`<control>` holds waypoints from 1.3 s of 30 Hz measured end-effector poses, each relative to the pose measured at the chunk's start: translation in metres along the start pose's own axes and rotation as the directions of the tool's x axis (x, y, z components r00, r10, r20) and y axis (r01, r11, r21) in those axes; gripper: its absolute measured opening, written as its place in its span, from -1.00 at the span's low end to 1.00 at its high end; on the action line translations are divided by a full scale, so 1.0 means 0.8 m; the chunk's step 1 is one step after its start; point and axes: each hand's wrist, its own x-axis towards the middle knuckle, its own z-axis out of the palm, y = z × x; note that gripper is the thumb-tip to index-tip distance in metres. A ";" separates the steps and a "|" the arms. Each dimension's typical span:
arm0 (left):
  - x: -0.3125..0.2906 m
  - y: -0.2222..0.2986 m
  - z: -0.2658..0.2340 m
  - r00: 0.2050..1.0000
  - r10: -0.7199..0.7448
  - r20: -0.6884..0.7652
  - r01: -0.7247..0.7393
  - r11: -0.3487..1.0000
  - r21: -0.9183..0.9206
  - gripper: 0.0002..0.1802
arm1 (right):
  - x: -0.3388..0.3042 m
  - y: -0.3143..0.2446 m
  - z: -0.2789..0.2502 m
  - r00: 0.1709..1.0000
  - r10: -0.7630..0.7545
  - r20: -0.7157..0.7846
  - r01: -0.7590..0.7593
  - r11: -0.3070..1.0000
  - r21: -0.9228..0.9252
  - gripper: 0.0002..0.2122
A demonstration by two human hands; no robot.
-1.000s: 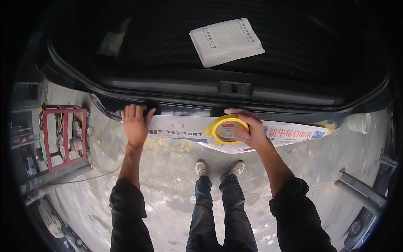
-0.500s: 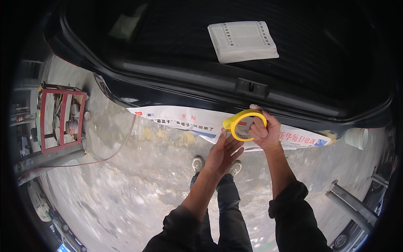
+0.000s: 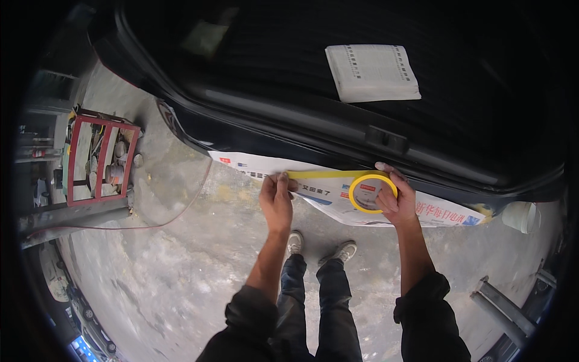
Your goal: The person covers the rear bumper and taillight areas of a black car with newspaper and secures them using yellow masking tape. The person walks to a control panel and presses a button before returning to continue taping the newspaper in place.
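Observation:
A roll of yellow masking tape [image 3: 354, 203] is gripped in my right hand [image 3: 400, 198], its fingers through and around the ring. From the roll a straight strip of tape [image 3: 322, 174] runs left to my left hand [image 3: 278, 202], which pinches its free end. Behind the strip, newspaper sheets [image 3: 431, 211] hang along the rear edge of a dark car [image 3: 289, 136]. I cannot tell whether the strip touches the paper.
A folded stack of newspaper [image 3: 374, 72] lies in the open trunk, beyond the latch [image 3: 386, 140]. To the left stands a red-framed cart [image 3: 102, 160] with a hose [image 3: 163, 224] on the floor nearby. A white bucket [image 3: 520, 217] is at the right, and metal beams [image 3: 503, 311] lie lower right.
My left hand has moved left away from the roll, drawing out a length of yellow tape. My right hand still holds the roll. The whole view has shifted slightly.

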 end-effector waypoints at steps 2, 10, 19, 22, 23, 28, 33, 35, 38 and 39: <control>0.030 0.007 -0.031 0.997 0.075 0.023 -0.075 0.997 0.035 -0.72 | 0.001 0.001 0.004 1.000 -0.002 -0.007 0.002 0.999 -0.033 -0.64; 0.099 0.012 -0.094 0.979 0.197 -0.053 -0.191 0.977 0.099 -0.76 | -0.007 0.009 0.017 0.995 -0.048 -0.085 0.034 0.986 -0.164 -0.65; 0.140 0.023 -0.126 0.923 0.379 -0.066 -0.344 0.889 0.303 -0.72 | -0.012 0.027 0.025 0.990 -0.100 -0.104 0.078 0.976 -0.202 -0.66; 0.159 0.031 -0.129 0.932 0.355 -0.068 -0.304 0.871 0.387 -0.70 | -0.010 0.026 0.023 0.978 -0.099 -0.185 0.059 0.976 -0.211 -0.66; 0.160 0.034 -0.129 0.936 0.343 -0.078 -0.286 0.872 0.399 -0.70 | -0.010 0.025 0.022 0.979 -0.090 -0.181 0.051 0.976 -0.212 -0.66; 0.163 0.034 -0.127 0.939 0.330 -0.099 -0.271 0.885 0.378 -0.70 | -0.009 0.026 0.021 0.981 -0.087 -0.172 0.048 0.974 -0.220 -0.66; 0.158 0.029 -0.120 0.862 0.497 -0.100 -0.381 0.766 0.518 -0.71 | -0.008 0.028 0.017 0.985 -0.092 -0.144 0.060 0.975 -0.216 -0.65; 0.153 0.031 -0.113 0.846 0.514 -0.143 -0.390 0.778 0.493 -0.70 | -0.008 0.027 0.014 0.986 -0.095 -0.140 0.063 0.974 -0.216 -0.65; 0.147 0.026 -0.104 0.828 0.475 -0.297 -0.284 0.813 0.508 -0.66 | -0.012 0.025 0.014 0.982 -0.100 -0.158 0.063 0.973 -0.224 -0.65; 0.146 0.024 -0.103 0.815 0.452 -0.363 -0.226 0.825 0.518 -0.63 | -0.013 0.026 0.014 0.982 -0.100 -0.159 0.063 0.972 -0.225 -0.65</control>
